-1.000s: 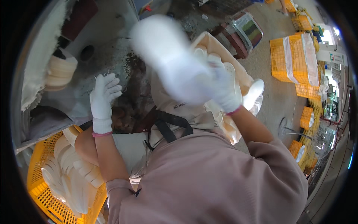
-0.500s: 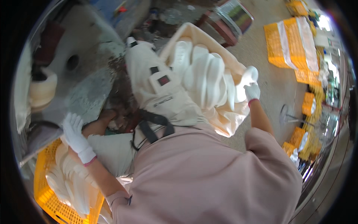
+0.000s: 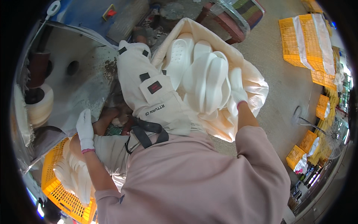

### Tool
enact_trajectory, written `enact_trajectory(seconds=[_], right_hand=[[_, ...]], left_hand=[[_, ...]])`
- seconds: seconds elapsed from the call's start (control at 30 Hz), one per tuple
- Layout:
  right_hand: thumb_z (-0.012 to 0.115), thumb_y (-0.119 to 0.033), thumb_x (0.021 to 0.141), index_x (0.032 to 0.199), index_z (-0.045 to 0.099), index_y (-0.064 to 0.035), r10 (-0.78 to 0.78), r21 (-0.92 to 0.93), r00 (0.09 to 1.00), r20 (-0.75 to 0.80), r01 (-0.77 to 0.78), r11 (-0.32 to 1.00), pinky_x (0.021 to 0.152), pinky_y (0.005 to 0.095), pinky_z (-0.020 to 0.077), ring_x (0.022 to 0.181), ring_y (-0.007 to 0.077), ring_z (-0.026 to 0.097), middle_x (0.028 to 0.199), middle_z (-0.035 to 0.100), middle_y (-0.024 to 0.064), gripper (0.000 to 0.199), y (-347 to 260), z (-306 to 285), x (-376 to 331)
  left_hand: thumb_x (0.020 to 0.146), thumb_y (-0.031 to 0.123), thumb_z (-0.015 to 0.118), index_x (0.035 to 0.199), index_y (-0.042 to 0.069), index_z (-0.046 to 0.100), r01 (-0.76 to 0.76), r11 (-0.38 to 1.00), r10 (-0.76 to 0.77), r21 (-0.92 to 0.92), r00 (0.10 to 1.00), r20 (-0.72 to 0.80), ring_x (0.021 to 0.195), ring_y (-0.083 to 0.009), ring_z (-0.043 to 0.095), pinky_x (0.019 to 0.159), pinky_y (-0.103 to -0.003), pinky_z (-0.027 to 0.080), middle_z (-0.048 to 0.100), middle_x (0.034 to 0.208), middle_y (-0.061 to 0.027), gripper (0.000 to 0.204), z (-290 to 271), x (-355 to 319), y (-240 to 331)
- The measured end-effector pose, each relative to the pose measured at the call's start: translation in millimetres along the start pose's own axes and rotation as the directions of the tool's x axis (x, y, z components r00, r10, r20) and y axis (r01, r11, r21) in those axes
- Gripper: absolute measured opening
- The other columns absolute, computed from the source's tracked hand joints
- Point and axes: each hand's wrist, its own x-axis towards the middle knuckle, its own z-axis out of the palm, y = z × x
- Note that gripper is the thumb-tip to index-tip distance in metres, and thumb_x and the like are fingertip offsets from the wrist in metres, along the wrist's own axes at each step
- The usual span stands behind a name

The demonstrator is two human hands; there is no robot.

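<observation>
My right hand (image 3: 238, 96), in a white glove, is closed on a white shoe sole (image 3: 235, 77) at the right side of an open cream cloth sack (image 3: 254, 84). Several more white shoe soles (image 3: 201, 80) stand packed on edge in the sack, one showing rows of small holes. My left hand (image 3: 85, 128), gloved too, is held up near my left knee with its fingers stretched out and nothing in it. Below it, a yellow crate (image 3: 67, 198) holds several off-white soles (image 3: 76, 175).
To the left stands a grey machine (image 3: 87, 89) with a pale roller (image 3: 39, 106) and a blue panel (image 3: 84, 13) bearing a red switch (image 3: 110, 14). A stool (image 3: 233, 22) is beyond the sack. Yellow crates (image 3: 302, 43) and a fan (image 3: 328, 140) stand to the right.
My right hand has moved left and down with the sole, from the sack's outer edge to beside the packed soles. My left hand has shifted right, its fingers closer together.
</observation>
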Motion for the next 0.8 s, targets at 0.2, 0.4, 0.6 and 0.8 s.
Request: enact_trajectory(seconds=[0.2, 0.4, 0.6, 0.8], right_hand=[[0.065, -0.048, 0.095, 0.138, 0.063, 0.0001, 0.257, -0.065, 0.966, -0.015, -0.258, 0.964, 0.102, 0.0509, 0.0529, 0.118, 0.0468, 0.068, 0.126, 0.072, 0.0304, 0.065, 35.4, -11.5, -34.1], [0.074, -0.045, 0.092, 0.133, 0.059, 0.003, -0.127, 0.044, 0.926, -0.356, 0.153, 0.987, 0.102, 0.0523, 0.0517, 0.118, 0.0422, 0.067, 0.127, 0.068, 0.0262, 0.064, -167.5, -64.3, -88.1], [0.089, -0.038, 0.072, 0.171, 0.031, -0.0212, -0.403, -0.168, 0.87, -0.284, 0.369, 0.914, 0.126, 0.0474, 0.0344, 0.155, 0.0481, 0.032, 0.165, 0.032, 0.03, 0.116, -195.4, -14.9, -104.3], [0.087, -0.035, 0.075, 0.168, 0.037, -0.026, -0.142, -0.281, 0.986, -0.09, 0.112, 0.953, 0.115, 0.0503, 0.0459, 0.145, 0.0477, 0.047, 0.159, 0.042, 0.0271, 0.106, -110.8, -21.5, -64.4]], left_hand=[[0.11, 0.031, 0.06, 0.136, -0.006, 0.068, 0.179, 0.947, -0.188, -0.267, 0.982, -0.008, 0.121, -0.033, 0.07, 0.107, -0.04, 0.051, 0.074, 0.133, -0.0211, 0.046, -6.0, -9.6, -0.3], [0.11, 0.032, 0.06, 0.135, -0.006, 0.068, 0.039, 0.994, -0.044, -0.1, 0.998, -0.053, 0.121, -0.0367, 0.07, 0.106, -0.041, 0.052, 0.073, 0.133, -0.0228, 0.046, 0.7, -9.6, -1.3], [0.11, 0.032, 0.06, 0.135, -0.006, 0.068, -0.015, 0.995, 0.012, 0.094, 0.999, 0.034, 0.122, -0.0369, 0.069, 0.106, -0.042, 0.051, 0.073, 0.133, -0.0232, 0.046, 13.9, -6.0, -10.3], [0.11, 0.037, 0.059, 0.133, -0.005, 0.07, -0.05, 0.998, 0.049, 0.024, 0.998, 0.032, 0.122, -0.0376, 0.069, 0.106, -0.043, 0.051, 0.074, 0.13, -0.0241, 0.049, 19.6, 2.2, -26.7]])
